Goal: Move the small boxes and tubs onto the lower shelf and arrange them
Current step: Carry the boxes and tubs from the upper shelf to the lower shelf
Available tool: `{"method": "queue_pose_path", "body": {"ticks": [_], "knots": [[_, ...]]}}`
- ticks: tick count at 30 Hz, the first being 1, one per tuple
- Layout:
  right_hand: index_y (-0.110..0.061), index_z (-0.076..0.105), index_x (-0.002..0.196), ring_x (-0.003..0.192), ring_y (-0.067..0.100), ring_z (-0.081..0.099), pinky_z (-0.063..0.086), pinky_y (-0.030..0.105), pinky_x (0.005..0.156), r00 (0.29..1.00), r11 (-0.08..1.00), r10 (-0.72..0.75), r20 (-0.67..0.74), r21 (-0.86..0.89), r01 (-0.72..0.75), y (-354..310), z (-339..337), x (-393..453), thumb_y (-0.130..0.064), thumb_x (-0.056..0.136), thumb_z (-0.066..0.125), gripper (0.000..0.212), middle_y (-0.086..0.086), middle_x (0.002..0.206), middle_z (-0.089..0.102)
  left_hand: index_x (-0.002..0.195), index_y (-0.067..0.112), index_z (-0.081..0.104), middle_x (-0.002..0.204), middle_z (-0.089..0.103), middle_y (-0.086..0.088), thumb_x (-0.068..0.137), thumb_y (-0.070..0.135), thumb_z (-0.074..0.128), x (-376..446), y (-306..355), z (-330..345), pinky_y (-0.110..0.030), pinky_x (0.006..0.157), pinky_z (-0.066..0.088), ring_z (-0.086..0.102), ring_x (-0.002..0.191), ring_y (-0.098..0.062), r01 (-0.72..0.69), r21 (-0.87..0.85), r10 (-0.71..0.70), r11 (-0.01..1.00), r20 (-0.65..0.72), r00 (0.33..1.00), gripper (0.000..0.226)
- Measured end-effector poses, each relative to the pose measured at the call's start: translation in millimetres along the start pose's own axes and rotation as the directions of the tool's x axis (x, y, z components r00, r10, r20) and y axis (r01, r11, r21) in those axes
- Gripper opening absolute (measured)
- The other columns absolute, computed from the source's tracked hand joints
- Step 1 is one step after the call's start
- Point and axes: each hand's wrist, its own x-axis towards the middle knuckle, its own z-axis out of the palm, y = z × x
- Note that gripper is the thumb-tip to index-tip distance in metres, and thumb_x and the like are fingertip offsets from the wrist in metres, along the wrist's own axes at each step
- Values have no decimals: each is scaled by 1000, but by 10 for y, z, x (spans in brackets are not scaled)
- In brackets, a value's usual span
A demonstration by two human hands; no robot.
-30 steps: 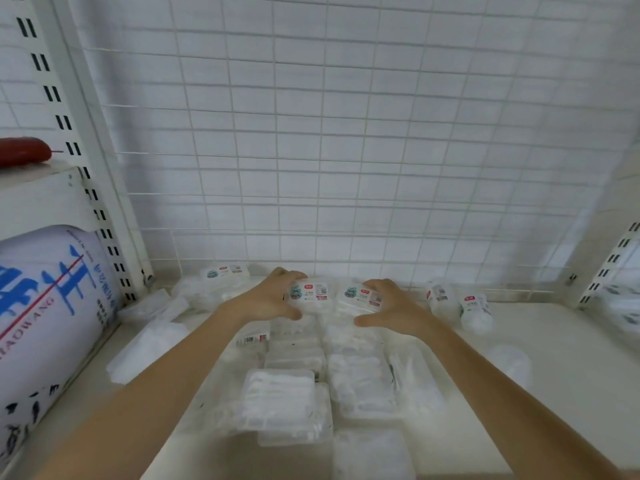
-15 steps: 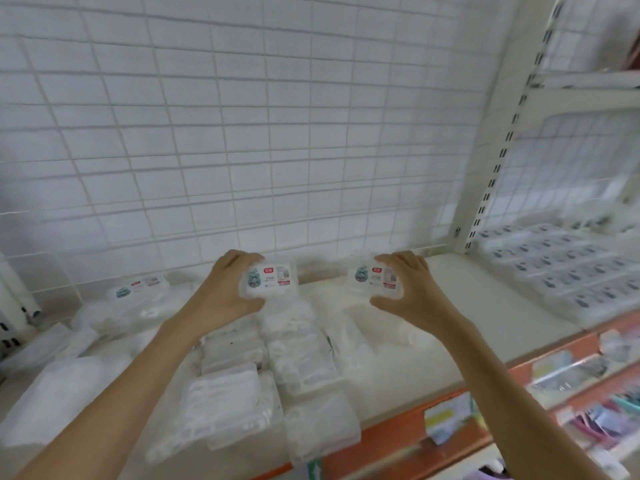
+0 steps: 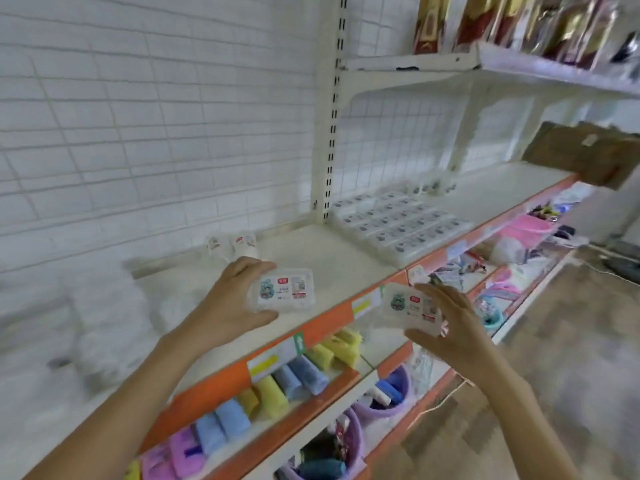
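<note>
The left hand (image 3: 228,306) grips a small clear box (image 3: 284,289), fingers above it and thumb under, over the white shelf (image 3: 346,261). The right hand (image 3: 450,327) holds a second clear box (image 3: 410,306) between curled fingers and thumb, out past the shelf's orange edge (image 3: 332,320). Beyond the left fingertips two small tubs (image 3: 235,244) lie by the wire grid; rows of flat boxes (image 3: 398,223) sit farther right
</note>
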Motion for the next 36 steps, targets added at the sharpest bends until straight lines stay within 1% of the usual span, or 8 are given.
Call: {"method": "queue_pose_path", "body": {"ticks": [5, 8, 12, 17, 21, 25, 29, 36], "knots": [[-11, 53, 127, 107, 27, 49, 45, 43, 91, 995, 995, 94, -26, -25, -95, 711, -348, -445, -22, 63, 84, 72, 10, 119, 54, 126, 15, 50, 115, 43, 5, 54, 53, 61, 215, 454, 914, -9, 88, 32, 46, 109, -12, 42, -99, -35, 994, 73, 997, 82], [-10, 52, 128, 113, 29, 48, 40, 37, 94, 983, 983, 184, -18, -12, -184, 1070, -523, -681, -24, 65, 83, 72, 10, 123, 53, 125, 9, 52, 115, 44, 2, 52, 55, 56, 350, 702, 1392, -8, 88, 31, 47, 109, -13, 49, -110, -35, 993, 120, 992, 87], [-10, 49, 129, 115, 27, 45, 34, 28, 91, 962, 962, 272, -13, -6, -272, 1468, -705, -906, -36, 65, 74, 73, 8, 126, 50, 128, 7, 49, 117, 43, -2, 53, 49, 65, 558, 990, 1879, -29, 96, 39, 45, 114, -18, 61, -123, -36, 991, 199, 979, 87], [-15, 47, 131, 119, 24, 45, 39, 25, 92, 929, 929, 370, -13, 19, -370, 1938, -817, -905, -25, 69, 80, 70, 5, 130, 44, 129, 11, 47, 115, 39, 3, 68, 17, 80, 958, 1241, 2311, -21, 88, 36, 43, 110, -14, 40, -143, -9, 989, 216, 976, 70], [-26, 44, 129, 115, 19, 45, 38, 16, 85, 947, 947, 321, -5, 17, -321, 2267, -889, -535, -18, 70, 79, 68, -5, 119, 39, 129, 12, 49, 116, 41, 2, 69, 14, 80, 1504, 1289, 2499, -26, 94, 41, 44, 111, -12, 6, -161, 20, 987, 162, 987, 68], [-16, 43, 135, 118, 22, 44, 37, 29, 100, 970, 971, 241, 19, -4, -241, 2628, -940, 147, -24, 73, 77, 71, 5, 132, 41, 131, 14, 48, 122, 42, 1, 71, 20, 79, 2216, 1218, 2587, -4, 83, 30, 40, 109, -6, 1, -104, 7, 995, 82, 997, 68], [-18, 39, 138, 122, 19, 40, 36, 31, 103, 985, 986, 164, 60, -2, -164, 2931, -1016, 967, -28, 75, 74, 73, 1, 137, 37, 134, 15, 44, 131, 42, -2, 73, 30, 77, 2945, 1056, 2612, -16, 92, 25, 40, 120, -15, 48, -12, -48, 999, 29, 998, 71], [-17, 42, 136, 114, 13, 40, 38, 29, 100, 994, 999, -38, 98, -7, 39, 3320, -1030, 2300, -29, 75, 74, 70, 2, 131, 40, 137, 13, 40, 128, 40, -4, 76, 28, 74, 3836, 714, 2546, -18, 87, 29, 41, 119, -17, 171, 80, -169, 982, -38, 985, 72]]}}
